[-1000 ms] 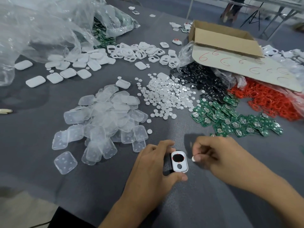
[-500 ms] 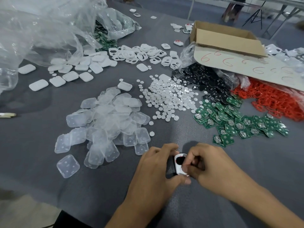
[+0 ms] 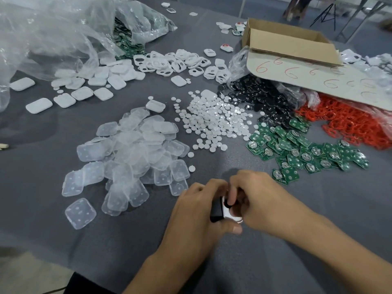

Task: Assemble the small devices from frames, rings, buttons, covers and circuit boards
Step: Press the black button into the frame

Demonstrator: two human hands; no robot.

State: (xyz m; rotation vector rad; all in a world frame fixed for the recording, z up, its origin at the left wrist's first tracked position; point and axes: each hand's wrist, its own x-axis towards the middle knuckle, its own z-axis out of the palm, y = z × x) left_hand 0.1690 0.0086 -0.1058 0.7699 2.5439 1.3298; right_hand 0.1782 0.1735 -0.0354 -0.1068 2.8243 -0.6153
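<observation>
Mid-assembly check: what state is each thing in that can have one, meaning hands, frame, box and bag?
Left hand, grips the small white plastic frame.
Right hand, fingertips curled onto the frame's face.
The small white plastic frame, held tilted between both hands.
Brown cardboard box, open at the top.
Crumpled clear plastic bag, open, green circuit boards at its mouth.

Left hand (image 3: 197, 211) grips the frame (image 3: 227, 214) — right hand (image 3: 263, 198), fingers (image 3: 234, 193) curled, presses onto its face.

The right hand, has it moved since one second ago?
Yes. The right hand went left, away from the green circuit boards, onto the frame in the left hand.
</observation>
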